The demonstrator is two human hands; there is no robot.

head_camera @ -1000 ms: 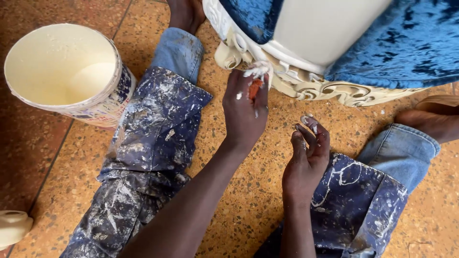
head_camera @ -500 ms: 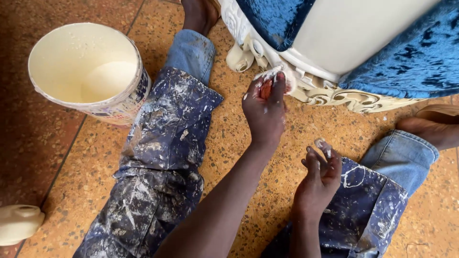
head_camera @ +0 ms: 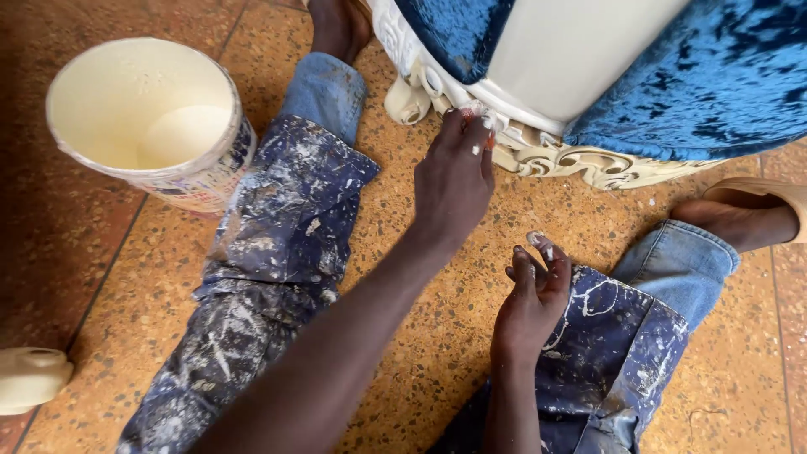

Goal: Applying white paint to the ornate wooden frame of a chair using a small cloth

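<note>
Carved trim (head_camera: 580,160) along the base of the upholstered furniture piece is the thing being worked: a cream-white band of scrolls and curls that runs from about 12 o'clock down toward 2 o'clock in the head view, standing on the speckled terrazzo floor (head_camera: 437,336). Blue crushed velvet (head_camera: 714,76) and a smooth white panel (head_camera: 572,50) rise above it. The relief looks glossy and pale, with a bulbous curl at its left end.

Judging by the pose, the step in hand is a touch-up of the carving. The left hand (head_camera: 454,181) reaches up to the trim, its fingers pinched together on a small orange-tipped tool (head_camera: 489,141), most of which is hidden by the fingers, so its kind cannot be told. White smears mark the fingertips, which press right at the moulding's edge. The next move would call for a steady, light stroke that follows the curls without straying onto the velvet just above.

At about 5 o'clock from that hand, the right hand (head_camera: 534,298) rests over the right knee, fingers loosely curled and paint-flecked; whether it holds anything cannot be told.

Both legs wear paint-spattered jeans (head_camera: 286,227), spread to either side of the trim, with bare feet near the furniture at 12 and 3 o'clock. A white bucket (head_camera: 210,181) of cream paint sits at 10 o'clock, touching the left leg. A pale plastic container (head_camera: 29,378) shows at 8 o'clock.
</note>
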